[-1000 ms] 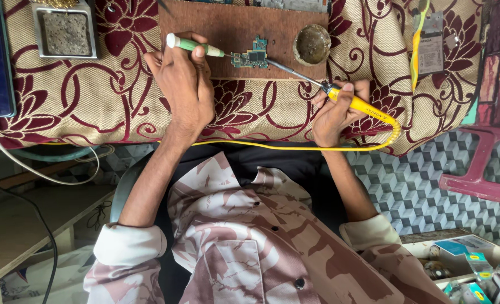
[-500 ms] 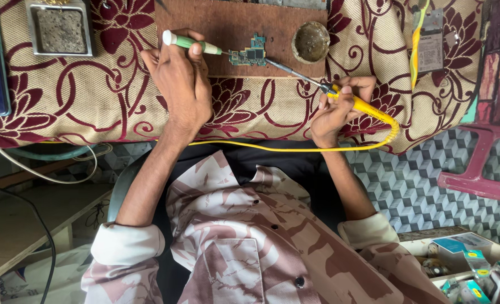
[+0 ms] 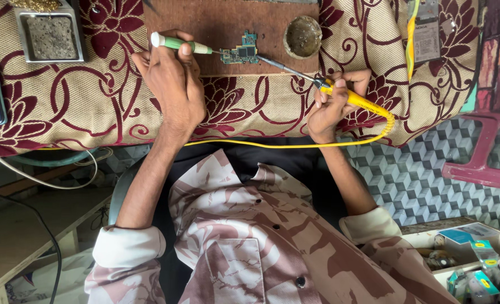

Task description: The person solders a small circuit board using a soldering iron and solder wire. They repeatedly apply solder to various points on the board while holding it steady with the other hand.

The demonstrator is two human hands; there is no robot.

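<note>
Left hand [image 3: 174,84] grips a green screwdriver [image 3: 179,44] on the circuit board [image 3: 240,54] — right hand [image 3: 334,101] grasps the yellow soldering iron [image 3: 340,93].

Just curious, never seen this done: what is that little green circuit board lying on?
The circuit board lies on a brown wooden board, which rests on a flowered maroon and cream cloth. What is under the cloth is covered.

Pink-and-brown camouflage shirt [image 3: 250,242], buttoned, with sleeves rolled up.
</note>
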